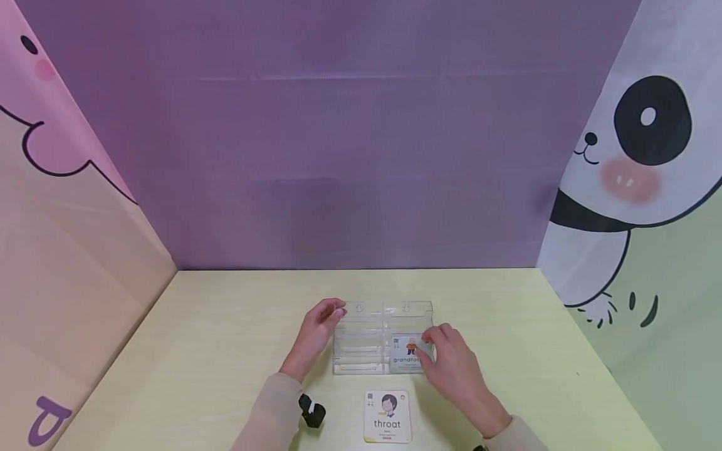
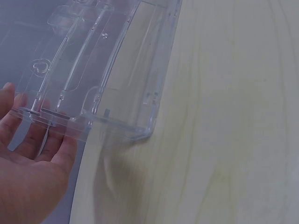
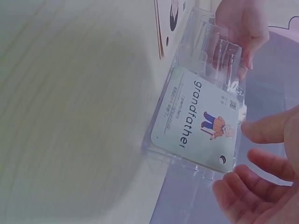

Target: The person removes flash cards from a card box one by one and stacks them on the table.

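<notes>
A clear plastic card rack [image 1: 361,341] with stepped pockets stands on the table. My left hand [image 1: 318,329] grips its upper left edge; in the left wrist view the fingers [image 2: 35,140] show under and behind the clear plastic. A card reading "grandfather" [image 3: 196,116], with a figure holding a cane, sits in the bottom right pocket. At the card's upper right side is my right hand [image 1: 454,363], its thumb tip right by the card's top edge and its fingers loosely bent alongside the rack. In front of the rack lies a "throat" card [image 1: 387,418], face up.
The pale wooden table [image 1: 237,332] meets a purple backdrop [image 1: 350,156] at the back. Cartoon-printed panels stand at both sides, a panda [image 1: 648,175] on the right one. A black device [image 1: 312,411] is by my left sleeve [image 1: 271,407].
</notes>
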A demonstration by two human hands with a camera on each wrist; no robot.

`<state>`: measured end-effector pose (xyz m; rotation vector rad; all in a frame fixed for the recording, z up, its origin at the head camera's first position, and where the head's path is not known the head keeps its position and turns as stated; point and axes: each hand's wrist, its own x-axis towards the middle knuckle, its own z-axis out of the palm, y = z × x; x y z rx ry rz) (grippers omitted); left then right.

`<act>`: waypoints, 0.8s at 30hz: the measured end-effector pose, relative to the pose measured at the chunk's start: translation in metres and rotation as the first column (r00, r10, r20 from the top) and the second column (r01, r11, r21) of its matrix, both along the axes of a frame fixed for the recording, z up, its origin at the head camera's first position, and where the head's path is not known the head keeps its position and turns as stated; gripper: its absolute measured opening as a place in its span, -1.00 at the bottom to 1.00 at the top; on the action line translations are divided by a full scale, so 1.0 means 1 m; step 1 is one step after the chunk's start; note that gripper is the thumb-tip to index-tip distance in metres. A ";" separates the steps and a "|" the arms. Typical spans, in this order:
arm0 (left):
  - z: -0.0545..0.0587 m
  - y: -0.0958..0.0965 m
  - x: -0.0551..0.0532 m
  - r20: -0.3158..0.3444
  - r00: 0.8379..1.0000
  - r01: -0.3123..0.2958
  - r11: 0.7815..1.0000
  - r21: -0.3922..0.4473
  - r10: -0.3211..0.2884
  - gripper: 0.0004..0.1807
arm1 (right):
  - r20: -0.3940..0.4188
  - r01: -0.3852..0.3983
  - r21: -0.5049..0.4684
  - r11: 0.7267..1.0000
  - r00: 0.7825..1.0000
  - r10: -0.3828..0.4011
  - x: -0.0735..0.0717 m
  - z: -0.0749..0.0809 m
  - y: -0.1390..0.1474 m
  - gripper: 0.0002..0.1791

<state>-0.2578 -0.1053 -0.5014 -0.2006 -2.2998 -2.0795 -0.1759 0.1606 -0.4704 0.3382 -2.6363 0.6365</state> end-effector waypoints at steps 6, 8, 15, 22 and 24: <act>-0.007 -0.002 -0.008 -0.004 1.000 0.016 1.000 0.001 -0.016 -0.72 | 0.014 0.035 0.002 0.999 0.999 -0.035 -0.006 -0.003 -0.003 -0.73; -0.009 -0.003 -0.011 -0.002 1.000 0.022 1.000 0.004 -0.022 -0.72 | 0.021 0.043 0.003 0.999 0.999 -0.043 -0.009 -0.005 -0.003 -0.73; -0.011 -0.004 -0.012 -0.004 1.000 0.025 1.000 0.008 -0.025 -0.72 | 0.026 0.047 0.001 0.999 0.999 -0.047 -0.013 -0.008 -0.002 -0.74; -0.011 -0.004 -0.013 0.001 1.000 0.021 1.000 0.005 -0.021 -0.72 | 0.019 0.048 -0.014 0.999 0.999 -0.048 -0.014 -0.011 -0.001 -0.75; -0.011 -0.004 -0.013 0.004 1.000 0.021 1.000 0.007 -0.021 -0.72 | 0.019 0.048 -0.015 0.999 0.999 -0.048 -0.014 -0.012 0.000 -0.75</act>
